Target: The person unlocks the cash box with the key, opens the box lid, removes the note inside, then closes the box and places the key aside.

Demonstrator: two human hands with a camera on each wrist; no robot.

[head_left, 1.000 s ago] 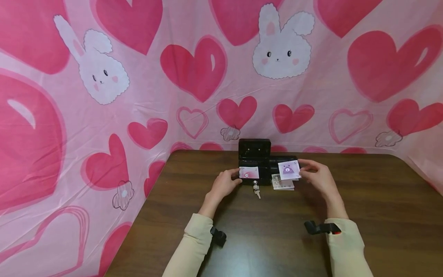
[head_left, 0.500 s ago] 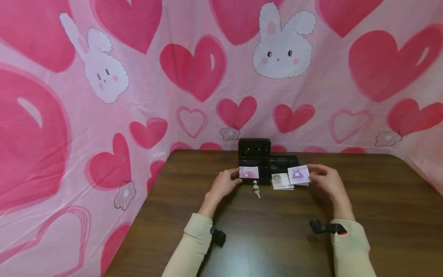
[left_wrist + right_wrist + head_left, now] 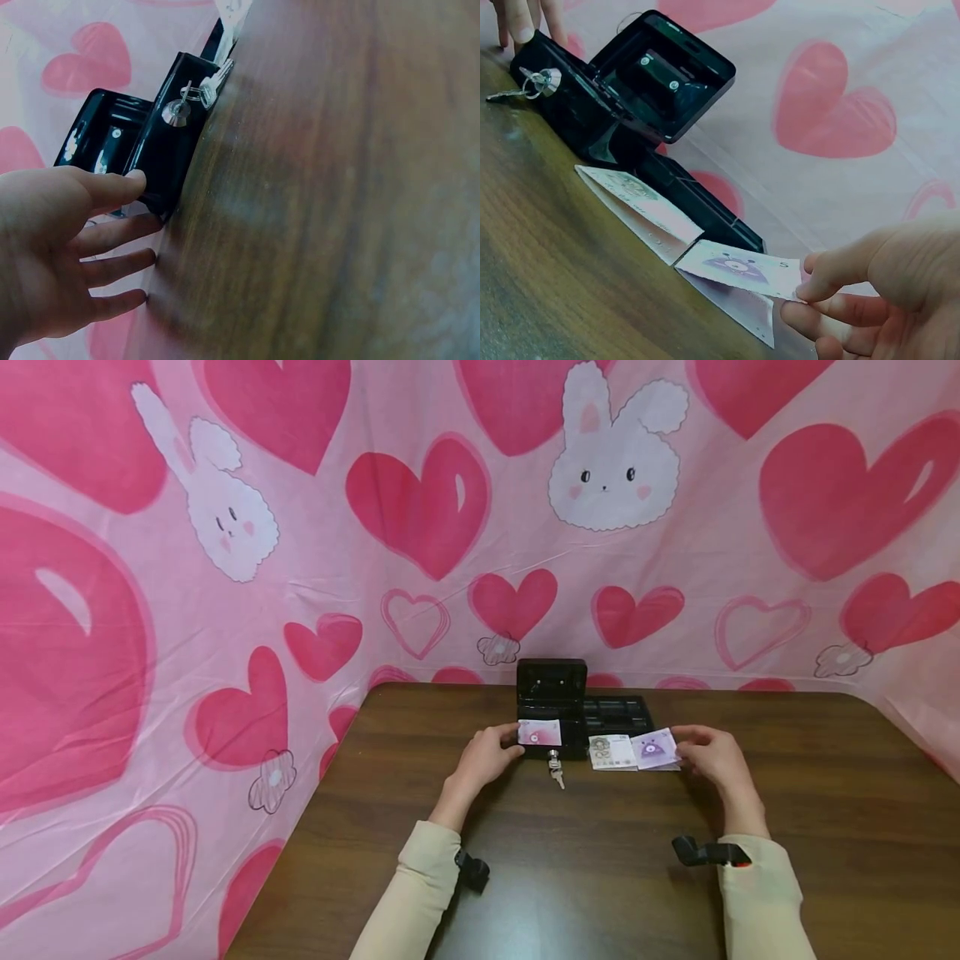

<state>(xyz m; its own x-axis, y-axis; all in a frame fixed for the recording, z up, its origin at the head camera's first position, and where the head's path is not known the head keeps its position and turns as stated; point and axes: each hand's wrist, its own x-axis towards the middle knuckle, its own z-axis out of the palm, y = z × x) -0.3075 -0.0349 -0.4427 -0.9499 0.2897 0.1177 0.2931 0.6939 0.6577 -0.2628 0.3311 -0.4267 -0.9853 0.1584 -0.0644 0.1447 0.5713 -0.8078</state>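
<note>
In the head view, a small black cash box [image 3: 551, 748] stands with its lid [image 3: 551, 679] raised. A pink banknote [image 3: 539, 733] lies in it, and keys [image 3: 556, 770] hang from its front lock. My left hand [image 3: 486, 754] touches the box's left end with thumb and forefinger, its other fingers spread. With thumb and fingers my right hand [image 3: 716, 758] pinches the right edge of a folded purple banknote [image 3: 739, 268], marked 5. The note is low over the table, beside a folded cream banknote [image 3: 641, 199] in front of the tray.
A black compartment tray [image 3: 618, 714] lies right of the box, behind the notes. The brown wooden table [image 3: 570, 877] ends at a pink heart-and-rabbit cloth [image 3: 420, 510] at the back and left.
My right hand has carried the purple banknote right and down, from over the cream note to beside it, uncovering the cream note and more of the tray. My left hand has stayed put.
</note>
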